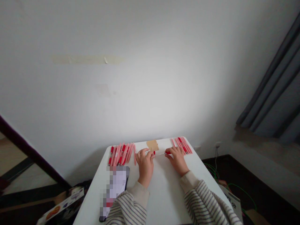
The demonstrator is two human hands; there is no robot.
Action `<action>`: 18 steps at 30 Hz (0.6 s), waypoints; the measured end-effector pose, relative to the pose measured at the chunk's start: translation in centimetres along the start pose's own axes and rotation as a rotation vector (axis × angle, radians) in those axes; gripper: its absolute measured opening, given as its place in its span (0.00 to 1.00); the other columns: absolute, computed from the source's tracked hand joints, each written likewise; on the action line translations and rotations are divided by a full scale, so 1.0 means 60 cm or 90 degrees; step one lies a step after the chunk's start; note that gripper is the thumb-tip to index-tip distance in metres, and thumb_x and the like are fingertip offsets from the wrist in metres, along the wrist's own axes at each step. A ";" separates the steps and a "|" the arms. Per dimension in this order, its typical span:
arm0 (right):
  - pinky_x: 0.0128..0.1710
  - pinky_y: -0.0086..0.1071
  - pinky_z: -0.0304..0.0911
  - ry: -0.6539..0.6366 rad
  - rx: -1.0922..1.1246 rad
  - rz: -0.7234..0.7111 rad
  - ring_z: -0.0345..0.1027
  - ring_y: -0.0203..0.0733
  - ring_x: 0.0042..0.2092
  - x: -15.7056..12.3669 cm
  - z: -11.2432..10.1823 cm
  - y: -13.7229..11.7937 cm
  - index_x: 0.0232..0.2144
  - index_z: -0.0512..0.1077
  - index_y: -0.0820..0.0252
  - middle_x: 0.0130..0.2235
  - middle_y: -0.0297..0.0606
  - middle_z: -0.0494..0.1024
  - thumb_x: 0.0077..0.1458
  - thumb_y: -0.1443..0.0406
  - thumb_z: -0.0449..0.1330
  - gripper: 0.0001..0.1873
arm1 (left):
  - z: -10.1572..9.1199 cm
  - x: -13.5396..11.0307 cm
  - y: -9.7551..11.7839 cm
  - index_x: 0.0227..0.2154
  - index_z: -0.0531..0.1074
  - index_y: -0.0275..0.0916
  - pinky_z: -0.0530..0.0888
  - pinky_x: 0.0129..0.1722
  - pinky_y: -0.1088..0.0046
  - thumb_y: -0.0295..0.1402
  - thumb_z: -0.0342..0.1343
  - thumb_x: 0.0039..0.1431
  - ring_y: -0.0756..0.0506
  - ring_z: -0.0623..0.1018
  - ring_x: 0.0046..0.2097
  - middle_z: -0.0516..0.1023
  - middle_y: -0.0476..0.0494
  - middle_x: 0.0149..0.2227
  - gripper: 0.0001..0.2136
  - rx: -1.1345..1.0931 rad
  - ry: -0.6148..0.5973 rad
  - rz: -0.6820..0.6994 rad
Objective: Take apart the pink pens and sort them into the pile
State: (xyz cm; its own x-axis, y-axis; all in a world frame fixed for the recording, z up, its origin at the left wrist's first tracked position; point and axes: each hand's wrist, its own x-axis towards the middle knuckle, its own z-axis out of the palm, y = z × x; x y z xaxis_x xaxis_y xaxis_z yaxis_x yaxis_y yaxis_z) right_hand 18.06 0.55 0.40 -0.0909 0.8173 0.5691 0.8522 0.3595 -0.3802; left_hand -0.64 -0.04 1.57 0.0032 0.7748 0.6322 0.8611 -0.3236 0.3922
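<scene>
Above the middle of the white table (161,190), my left hand (145,162) is closed in a pinch, with a small red pen part (154,152) showing at its fingertips. Opposite it, my right hand (177,158) pinches a red pen (167,152), mostly covered by the fingers. Between the two hands runs a thin pale strip or tube, too faint to tell which. To the left of my left hand lies a row of pink and red pens (120,154). Beyond my right hand is another group of pink and red pens (184,145).
A tan paper square (152,145) lies at the table's back edge, near the wall (150,78). A phone with a blurred screen (117,184) rests at the left, beside my left sleeve. Green cables (243,191) lie on the floor at right, below a grey curtain (276,81).
</scene>
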 end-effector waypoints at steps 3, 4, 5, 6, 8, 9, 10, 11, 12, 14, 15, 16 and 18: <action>0.53 0.44 0.48 0.001 -0.001 -0.001 0.63 0.44 0.45 0.000 0.000 0.001 0.36 0.74 0.51 0.38 0.36 0.75 0.61 0.57 0.54 0.09 | 0.000 0.000 -0.001 0.33 0.75 0.43 0.60 0.55 0.53 0.30 0.55 0.56 0.41 0.67 0.50 0.73 0.44 0.45 0.05 -0.004 -0.004 0.003; 0.53 0.44 0.48 0.000 -0.003 -0.001 0.63 0.44 0.44 0.000 0.000 0.002 0.36 0.74 0.51 0.37 0.36 0.75 0.62 0.57 0.54 0.10 | 0.000 0.000 -0.001 0.34 0.75 0.43 0.61 0.55 0.53 0.30 0.56 0.56 0.41 0.67 0.50 0.73 0.43 0.45 0.05 -0.005 -0.003 0.004; 0.53 0.44 0.49 -0.001 -0.005 0.000 0.63 0.44 0.44 -0.001 0.000 0.002 0.36 0.74 0.51 0.37 0.36 0.75 0.62 0.57 0.53 0.12 | 0.000 0.000 -0.001 0.34 0.75 0.43 0.61 0.55 0.53 0.29 0.56 0.56 0.42 0.67 0.49 0.73 0.43 0.45 0.05 -0.006 -0.001 0.006; 0.52 0.44 0.49 -0.003 -0.006 0.000 0.63 0.44 0.44 -0.001 0.001 0.003 0.35 0.74 0.51 0.36 0.36 0.75 0.63 0.56 0.52 0.13 | 0.000 0.000 0.000 0.34 0.75 0.43 0.61 0.55 0.53 0.30 0.56 0.56 0.42 0.68 0.49 0.73 0.43 0.45 0.05 -0.006 0.002 0.007; 0.52 0.44 0.50 -0.009 -0.003 -0.001 0.63 0.44 0.43 -0.001 0.000 0.002 0.35 0.75 0.50 0.35 0.36 0.75 0.63 0.56 0.50 0.14 | -0.001 0.000 0.001 0.34 0.75 0.44 0.60 0.55 0.53 0.30 0.56 0.56 0.42 0.68 0.49 0.73 0.44 0.45 0.05 -0.004 0.007 0.009; 0.52 0.44 0.50 -0.011 0.002 0.000 0.63 0.44 0.43 -0.001 0.000 0.001 0.36 0.75 0.50 0.35 0.35 0.75 0.63 0.56 0.50 0.14 | -0.002 0.000 0.002 0.34 0.75 0.44 0.60 0.55 0.53 0.31 0.56 0.56 0.42 0.68 0.49 0.73 0.44 0.45 0.05 -0.002 0.009 0.008; 0.52 0.44 0.49 -0.010 0.010 0.001 0.63 0.44 0.43 -0.001 -0.001 0.000 0.37 0.74 0.49 0.35 0.35 0.76 0.63 0.56 0.51 0.13 | -0.003 0.000 0.002 0.33 0.75 0.44 0.60 0.55 0.53 0.31 0.56 0.56 0.42 0.68 0.49 0.73 0.44 0.45 0.05 0.000 0.011 0.006; 0.53 0.44 0.49 -0.004 0.020 0.005 0.63 0.44 0.44 -0.002 -0.002 -0.002 0.39 0.74 0.49 0.36 0.35 0.76 0.62 0.56 0.52 0.12 | -0.003 0.000 0.003 0.33 0.75 0.44 0.60 0.55 0.53 0.32 0.55 0.57 0.41 0.68 0.49 0.73 0.44 0.45 0.05 0.003 0.013 0.003; 0.53 0.44 0.50 0.003 0.028 0.010 0.63 0.45 0.45 -0.002 -0.003 -0.003 0.41 0.73 0.50 0.37 0.35 0.76 0.61 0.56 0.54 0.11 | -0.004 0.000 0.003 0.33 0.75 0.43 0.60 0.55 0.53 0.32 0.55 0.57 0.41 0.68 0.50 0.73 0.44 0.45 0.05 0.007 0.013 -0.001; 0.52 0.44 0.50 0.018 0.039 0.021 0.63 0.46 0.46 -0.002 -0.005 -0.006 0.42 0.72 0.51 0.39 0.36 0.77 0.59 0.57 0.57 0.10 | -0.005 0.000 0.004 0.32 0.76 0.43 0.60 0.55 0.53 0.32 0.55 0.57 0.41 0.68 0.49 0.73 0.44 0.45 0.05 0.010 0.014 -0.008; 0.52 0.44 0.50 0.021 0.039 0.023 0.63 0.46 0.46 -0.002 -0.006 -0.007 0.41 0.71 0.52 0.39 0.36 0.77 0.59 0.57 0.58 0.09 | -0.006 0.001 0.004 0.32 0.76 0.43 0.60 0.55 0.53 0.32 0.55 0.57 0.41 0.67 0.50 0.73 0.43 0.45 0.05 0.010 0.013 -0.009; 0.52 0.44 0.50 0.020 0.036 0.023 0.63 0.46 0.46 -0.002 -0.006 -0.007 0.39 0.72 0.52 0.39 0.36 0.77 0.58 0.58 0.58 0.08 | -0.006 0.001 0.004 0.32 0.76 0.43 0.60 0.55 0.53 0.33 0.55 0.57 0.41 0.67 0.49 0.73 0.43 0.45 0.05 0.009 0.011 -0.010; 0.53 0.45 0.50 0.013 0.022 0.016 0.63 0.46 0.45 -0.001 -0.006 -0.007 0.36 0.72 0.52 0.37 0.35 0.77 0.58 0.59 0.58 0.06 | -0.005 0.001 0.003 0.32 0.76 0.43 0.61 0.54 0.54 0.33 0.55 0.57 0.41 0.67 0.49 0.73 0.43 0.45 0.05 0.004 0.009 -0.010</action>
State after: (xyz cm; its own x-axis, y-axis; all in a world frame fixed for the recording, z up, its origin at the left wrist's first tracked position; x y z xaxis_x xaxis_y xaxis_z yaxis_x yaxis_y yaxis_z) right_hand 17.91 0.22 0.77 -0.0591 0.8164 0.5744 0.8356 0.3552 -0.4190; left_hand -0.63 -0.23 1.90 -0.0179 0.7716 0.6359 0.8645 -0.3077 0.3976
